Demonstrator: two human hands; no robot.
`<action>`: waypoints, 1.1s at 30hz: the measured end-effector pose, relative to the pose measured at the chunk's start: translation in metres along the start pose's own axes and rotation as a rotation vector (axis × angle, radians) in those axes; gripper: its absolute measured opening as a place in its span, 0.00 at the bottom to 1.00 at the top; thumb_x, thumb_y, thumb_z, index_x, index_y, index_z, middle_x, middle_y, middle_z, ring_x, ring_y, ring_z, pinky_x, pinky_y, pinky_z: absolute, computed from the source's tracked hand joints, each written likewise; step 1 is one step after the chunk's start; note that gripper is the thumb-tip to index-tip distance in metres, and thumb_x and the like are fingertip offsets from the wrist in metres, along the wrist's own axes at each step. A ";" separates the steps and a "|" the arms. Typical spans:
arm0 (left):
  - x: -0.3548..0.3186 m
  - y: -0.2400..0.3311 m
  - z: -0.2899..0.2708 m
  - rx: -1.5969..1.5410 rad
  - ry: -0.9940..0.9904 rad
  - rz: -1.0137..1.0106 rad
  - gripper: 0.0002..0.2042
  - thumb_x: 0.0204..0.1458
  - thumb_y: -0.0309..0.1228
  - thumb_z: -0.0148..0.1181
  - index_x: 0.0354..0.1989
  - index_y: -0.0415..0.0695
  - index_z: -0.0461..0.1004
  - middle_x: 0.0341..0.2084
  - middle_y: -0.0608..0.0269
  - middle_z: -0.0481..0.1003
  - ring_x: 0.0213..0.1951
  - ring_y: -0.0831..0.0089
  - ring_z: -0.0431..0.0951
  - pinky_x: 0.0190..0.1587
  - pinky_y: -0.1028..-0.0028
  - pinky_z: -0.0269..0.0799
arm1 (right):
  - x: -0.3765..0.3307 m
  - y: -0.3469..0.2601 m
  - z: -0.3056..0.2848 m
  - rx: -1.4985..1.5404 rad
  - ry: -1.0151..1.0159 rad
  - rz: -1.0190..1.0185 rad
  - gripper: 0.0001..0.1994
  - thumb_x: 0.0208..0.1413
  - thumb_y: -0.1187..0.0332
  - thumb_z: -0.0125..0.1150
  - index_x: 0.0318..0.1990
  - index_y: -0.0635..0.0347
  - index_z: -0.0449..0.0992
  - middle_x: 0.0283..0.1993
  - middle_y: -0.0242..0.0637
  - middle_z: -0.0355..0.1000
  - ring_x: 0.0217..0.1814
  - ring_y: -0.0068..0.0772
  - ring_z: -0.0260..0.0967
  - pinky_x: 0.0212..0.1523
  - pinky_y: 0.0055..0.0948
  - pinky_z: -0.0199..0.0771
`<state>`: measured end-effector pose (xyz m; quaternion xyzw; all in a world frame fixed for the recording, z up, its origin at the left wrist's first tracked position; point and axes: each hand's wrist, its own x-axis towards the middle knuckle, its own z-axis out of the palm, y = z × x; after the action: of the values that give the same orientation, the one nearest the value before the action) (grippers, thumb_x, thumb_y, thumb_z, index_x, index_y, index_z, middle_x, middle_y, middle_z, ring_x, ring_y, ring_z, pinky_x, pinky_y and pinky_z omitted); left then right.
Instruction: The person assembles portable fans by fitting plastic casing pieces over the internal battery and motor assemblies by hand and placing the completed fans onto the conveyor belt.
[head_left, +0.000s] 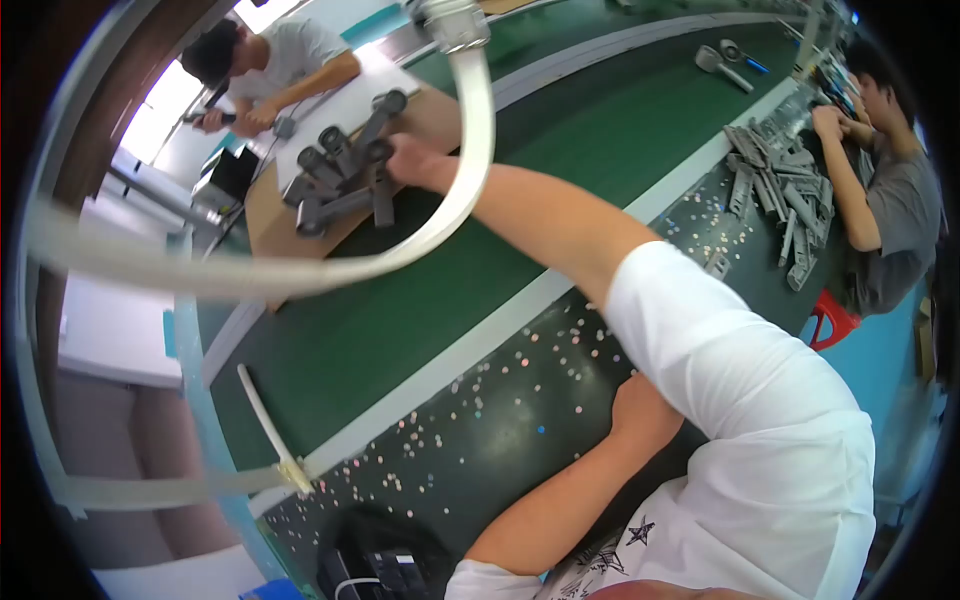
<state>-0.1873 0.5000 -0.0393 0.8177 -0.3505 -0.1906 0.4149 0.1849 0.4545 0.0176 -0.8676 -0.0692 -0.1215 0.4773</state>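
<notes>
My right arm stretches across the green conveyor belt to a cluster of grey tubular plastic parts [335, 165] with round ends. At the cluster's right side, my right hand [412, 162] is closed around the top of one grey tubular part [383, 200]; its fingertips are mostly hidden. Close to my body, my left hand [645, 408] is curled into a fist over the dark worktop [480, 440], just below my right sleeve. Its fingers face away, so whatever they may hold is hidden.
The cluster rests on a brown board [275, 225] across the green belt [400, 335]. A pale curved tube [482, 130] hangs nearby. Small round dots litter the worktop. Co-workers sit at upper left and right, the right one beside a heap of grey parts [785, 190].
</notes>
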 end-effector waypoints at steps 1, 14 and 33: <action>0.004 0.008 0.005 -0.001 0.065 0.129 0.13 0.46 0.35 0.58 0.37 0.41 0.76 0.33 0.46 0.77 0.38 0.45 0.77 0.39 0.54 0.72 | 0.021 0.030 -0.006 -0.047 0.061 0.031 0.14 0.51 0.65 0.53 0.41 0.65 0.77 0.46 0.52 0.74 0.53 0.52 0.69 0.56 0.40 0.66; 0.017 0.037 0.000 -0.240 0.005 0.078 0.09 0.59 0.23 0.47 0.30 0.37 0.73 0.26 0.55 0.76 0.23 0.70 0.78 0.28 0.74 0.72 | -0.119 0.240 -0.454 -1.284 0.787 0.582 0.14 0.54 0.68 0.48 0.44 0.63 0.75 0.48 0.48 0.74 0.52 0.51 0.72 0.48 0.47 0.74; 0.006 0.041 0.027 -0.406 0.135 -0.009 0.09 0.61 0.26 0.48 0.34 0.34 0.72 0.33 0.50 0.76 0.26 0.63 0.76 0.29 0.70 0.70 | -0.031 0.303 -0.487 -0.526 0.325 -0.143 0.20 0.51 0.57 0.57 0.42 0.66 0.72 0.43 0.57 0.72 0.44 0.54 0.73 0.49 0.45 0.71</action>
<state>-0.2166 0.4638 -0.0218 0.7298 -0.2727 -0.2040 0.5928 0.1565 -0.1193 0.0136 -0.9234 -0.0192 -0.3055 0.2317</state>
